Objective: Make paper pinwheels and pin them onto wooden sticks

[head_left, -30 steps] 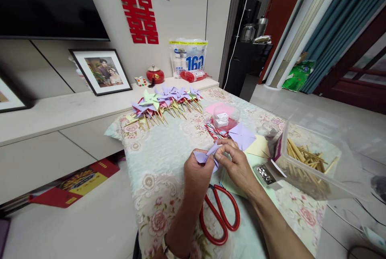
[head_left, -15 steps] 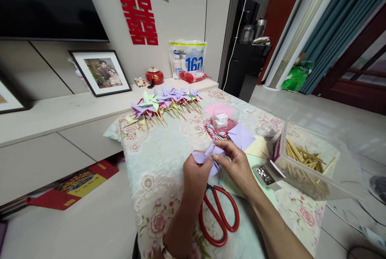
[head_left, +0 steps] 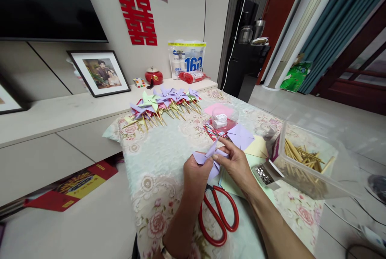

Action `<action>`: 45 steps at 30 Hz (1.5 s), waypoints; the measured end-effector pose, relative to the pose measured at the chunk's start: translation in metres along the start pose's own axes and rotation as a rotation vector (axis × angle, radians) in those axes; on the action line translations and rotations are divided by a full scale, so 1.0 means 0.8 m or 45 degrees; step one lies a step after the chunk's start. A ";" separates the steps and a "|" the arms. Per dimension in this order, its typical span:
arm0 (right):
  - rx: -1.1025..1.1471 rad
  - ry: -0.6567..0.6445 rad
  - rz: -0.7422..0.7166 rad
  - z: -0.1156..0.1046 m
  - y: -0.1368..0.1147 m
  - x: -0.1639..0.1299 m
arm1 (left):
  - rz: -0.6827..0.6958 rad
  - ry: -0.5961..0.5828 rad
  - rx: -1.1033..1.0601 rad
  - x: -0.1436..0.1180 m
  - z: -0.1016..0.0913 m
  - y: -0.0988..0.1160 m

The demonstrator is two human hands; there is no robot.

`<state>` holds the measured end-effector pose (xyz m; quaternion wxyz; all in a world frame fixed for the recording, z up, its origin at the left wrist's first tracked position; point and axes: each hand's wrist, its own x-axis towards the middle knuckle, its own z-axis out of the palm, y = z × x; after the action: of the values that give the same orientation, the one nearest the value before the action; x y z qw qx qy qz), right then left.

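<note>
Both hands hold a purple paper pinwheel (head_left: 208,155) above the table, its blades partly folded in. My left hand (head_left: 196,172) pinches it from the left, the thumb near its centre. My right hand (head_left: 234,161) grips its right side with thumb and fingers; the fingertips are partly hidden behind the paper. Below the hands lie scissors with red handles (head_left: 221,214), their blades mostly covered. A slit purple paper square (head_left: 241,136) rests just beyond my right hand. Beside my right wrist is a small open box of metal pins (head_left: 263,175).
Finished pinwheels (head_left: 164,102) on sticks lie at the table's far left. A clear plastic bin (head_left: 301,174) of wooden sticks stands at the right. Behind the paper square sits a round clear container (head_left: 224,117). Green paper (head_left: 235,184) lies under my right arm.
One blade of the purple pinwheel now stands up more, with my right index finger near its tip. Both hands keep their hold in nearly the same place.
</note>
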<state>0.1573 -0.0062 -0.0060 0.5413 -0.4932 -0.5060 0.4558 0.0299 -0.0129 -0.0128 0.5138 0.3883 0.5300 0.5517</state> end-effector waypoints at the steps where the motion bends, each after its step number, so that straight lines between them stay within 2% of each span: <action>1: -0.011 0.002 -0.001 0.000 0.001 0.000 | -0.001 -0.001 0.003 0.001 0.000 -0.002; 5: -0.042 0.019 -0.009 0.001 0.002 0.000 | -0.029 -0.004 -0.024 0.004 -0.001 -0.008; 12: -0.164 0.061 -0.055 -0.001 0.006 0.001 | -0.073 -0.115 -0.161 -0.003 0.000 -0.005; 17: -0.152 0.066 -0.044 0.000 0.005 0.002 | -0.073 -0.092 -0.207 -0.002 0.002 -0.004; 24: 0.148 -0.166 0.088 -0.005 -0.012 -0.002 | -0.160 -0.170 -0.386 0.000 -0.004 0.006; 31: -0.015 -0.305 0.087 -0.013 -0.013 -0.002 | -0.212 -0.251 -0.396 0.000 -0.006 0.010; 38: -0.136 -0.300 0.078 -0.015 -0.006 0.000 | -0.240 -0.367 -0.395 -0.004 -0.009 0.018; 40: -0.130 -0.237 0.049 -0.013 -0.002 0.003 | -0.232 -0.340 -0.395 -0.004 -0.009 0.019; 42: -0.087 -0.131 0.035 -0.009 0.002 0.006 | -0.197 -0.243 -0.356 -0.001 -0.010 0.018; 45: 0.014 -0.025 0.014 -0.003 0.008 0.008 | -0.072 0.048 -0.195 0.004 -0.017 0.018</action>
<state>0.1599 0.0010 -0.0115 0.5364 -0.4888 -0.5059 0.4663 0.0140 -0.0109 -0.0007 0.5474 0.3223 0.5067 0.5829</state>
